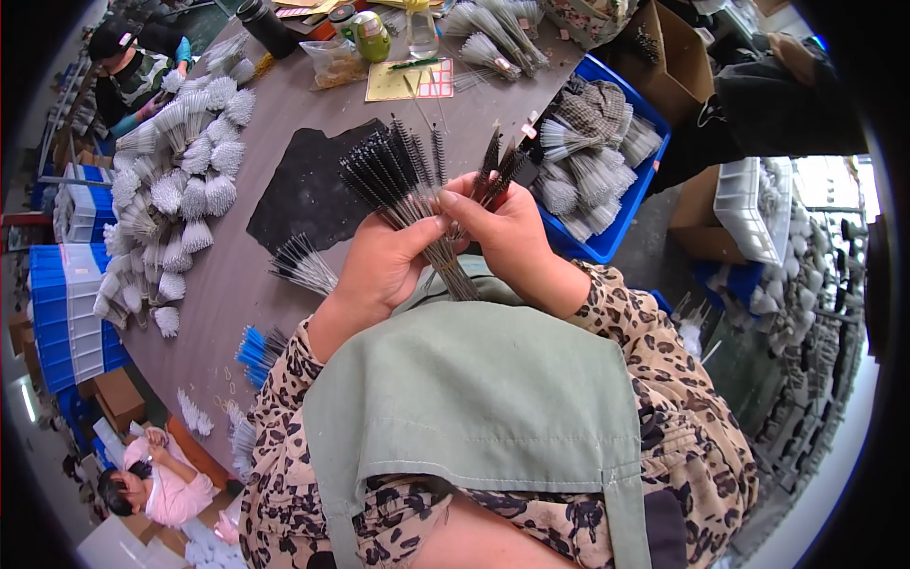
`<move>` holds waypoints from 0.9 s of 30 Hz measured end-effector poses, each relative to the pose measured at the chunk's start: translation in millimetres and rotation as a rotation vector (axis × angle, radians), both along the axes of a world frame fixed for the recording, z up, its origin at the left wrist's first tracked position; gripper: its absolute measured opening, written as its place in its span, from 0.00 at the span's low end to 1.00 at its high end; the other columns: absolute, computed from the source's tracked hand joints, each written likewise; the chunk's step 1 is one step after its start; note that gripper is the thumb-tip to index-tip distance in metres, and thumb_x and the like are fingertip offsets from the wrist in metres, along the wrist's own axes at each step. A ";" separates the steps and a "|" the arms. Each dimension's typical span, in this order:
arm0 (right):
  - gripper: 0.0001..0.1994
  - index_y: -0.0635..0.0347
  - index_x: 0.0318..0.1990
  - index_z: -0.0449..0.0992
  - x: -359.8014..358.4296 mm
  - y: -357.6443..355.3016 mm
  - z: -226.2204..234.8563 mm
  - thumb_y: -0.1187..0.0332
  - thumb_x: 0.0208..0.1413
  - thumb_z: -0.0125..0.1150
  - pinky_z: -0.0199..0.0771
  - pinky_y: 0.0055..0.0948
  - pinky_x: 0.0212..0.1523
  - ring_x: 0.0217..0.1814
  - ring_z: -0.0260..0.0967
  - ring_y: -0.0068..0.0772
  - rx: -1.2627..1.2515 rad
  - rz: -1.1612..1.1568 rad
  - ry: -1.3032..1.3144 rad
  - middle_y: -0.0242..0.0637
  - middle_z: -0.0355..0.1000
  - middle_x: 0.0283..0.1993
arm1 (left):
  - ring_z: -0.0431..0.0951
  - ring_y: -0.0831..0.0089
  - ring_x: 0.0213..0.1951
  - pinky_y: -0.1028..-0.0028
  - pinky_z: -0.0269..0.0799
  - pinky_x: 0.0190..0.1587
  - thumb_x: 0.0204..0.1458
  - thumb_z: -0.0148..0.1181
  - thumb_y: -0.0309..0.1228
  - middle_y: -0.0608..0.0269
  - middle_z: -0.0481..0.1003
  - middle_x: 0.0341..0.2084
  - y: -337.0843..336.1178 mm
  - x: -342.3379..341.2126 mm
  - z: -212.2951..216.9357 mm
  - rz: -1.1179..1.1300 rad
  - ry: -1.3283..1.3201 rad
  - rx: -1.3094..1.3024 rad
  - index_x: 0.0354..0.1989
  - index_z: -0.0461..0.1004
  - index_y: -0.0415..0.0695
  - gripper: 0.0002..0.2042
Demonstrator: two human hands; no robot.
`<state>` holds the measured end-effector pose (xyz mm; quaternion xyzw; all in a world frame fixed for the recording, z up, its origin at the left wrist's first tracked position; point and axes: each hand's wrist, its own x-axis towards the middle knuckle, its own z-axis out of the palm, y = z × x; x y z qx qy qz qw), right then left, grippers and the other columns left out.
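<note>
My left hand (pixel 384 261) is closed around a bundle of black-bristled wire brushes (pixel 384 175), their bristle ends fanned up and away from me and the bare wire stems pointing back toward my apron. Close beside it, my right hand (pixel 502 228) has thumb and finger pinched at the edge of that bundle, by a single brush standing a little apart. A smaller bunch of dark brushes (pixel 498 166) sticks up out of my right hand, behind the fingers. Beyond my hands a black cloth (pixel 303 190) lies on the table. More black-tipped brushes (pixel 303 264) rest left of my left forearm.
Many white brush bundles (pixel 194 152) are piled along the table's left side. At right stands a blue crate (pixel 607 251) of brush bundles. Toward the far edge are a green jar (pixel 371 38), a yellow card (pixel 389 83) and a dark flask (pixel 265 27). Blue brushes (pixel 254 356) lie near my left elbow.
</note>
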<state>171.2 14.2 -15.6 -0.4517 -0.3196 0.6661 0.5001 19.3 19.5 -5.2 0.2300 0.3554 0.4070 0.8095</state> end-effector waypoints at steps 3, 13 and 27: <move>0.08 0.61 0.38 0.74 2.8 -1.8 -0.4 0.67 0.55 0.60 0.72 0.18 0.26 0.29 0.71 0.17 0.016 0.045 -0.020 0.29 0.74 0.31 | 0.76 0.68 0.43 0.67 0.76 0.46 0.54 0.54 0.20 0.56 0.73 0.43 -1.2 -0.4 0.9 -0.009 -0.021 0.028 0.47 0.70 0.34 0.12; 0.10 0.60 0.40 0.73 10.1 -0.1 3.0 0.66 0.53 0.63 0.71 0.18 0.27 0.30 0.69 0.16 0.033 0.161 0.051 0.29 0.73 0.32 | 0.76 0.70 0.42 0.69 0.75 0.47 0.55 0.54 0.22 0.58 0.73 0.41 -4.3 -1.4 6.7 -0.048 0.033 0.097 0.46 0.70 0.35 0.11; 0.20 0.65 0.46 0.68 42.6 32.9 -38.8 0.54 0.64 0.44 0.52 0.16 0.23 0.23 0.52 0.13 0.044 0.355 0.188 0.24 0.59 0.26 | 0.75 0.69 0.40 0.63 0.77 0.45 0.55 0.53 0.20 0.59 0.72 0.35 -0.8 -7.7 0.8 -0.024 0.009 0.076 0.41 0.66 0.38 0.06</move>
